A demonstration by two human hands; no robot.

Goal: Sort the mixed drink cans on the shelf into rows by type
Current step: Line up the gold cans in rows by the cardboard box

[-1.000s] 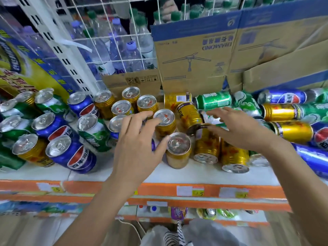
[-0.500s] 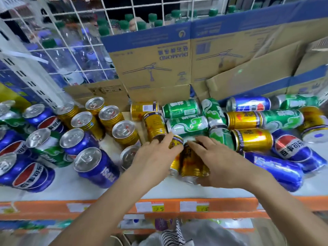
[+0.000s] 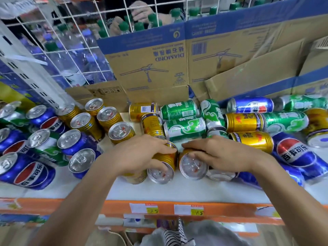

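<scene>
Both hands are down at the front edge of the white shelf [image 3: 177, 190], side by side, fingertips nearly meeting. Just below, the orange shelf lip [image 3: 115, 206] carries two yellow price tags [image 3: 151, 209]. The left hand [image 3: 142, 157] has its fingers curled over a gold ribbed metal can [image 3: 166, 158] lying on its side, silver end facing us, thumb at the rim. The right hand [image 3: 218, 153] clamps a second gold ribbed can [image 3: 192, 166] just beside the first. One pale gold can [image 3: 134, 177] peeks out under the left palm. One silver can end [image 3: 220, 174] shows under the right wrist, colour impossible to tell.

Over at the left end, everything is upright. I count five blue cola cans [image 3: 81, 159], two green-and-white cans [image 3: 47, 151], and behind them five upright gold cans [image 3: 109, 116]. Right of centre it's a jumble lying flat: three blue cans on their sides [image 3: 294, 155], six green cans on their sides [image 3: 184, 129] and five gold cans on their sides [image 3: 244, 122].

Along the back edge stand brown-and-blue cardboard boxes [image 3: 150, 64]. At the back-left corner is a white wire grid [image 3: 85, 55] with clear plastic water bottles [image 3: 74, 71] behind it, too many to count, and another person's hand [image 3: 142, 13] among them.
</scene>
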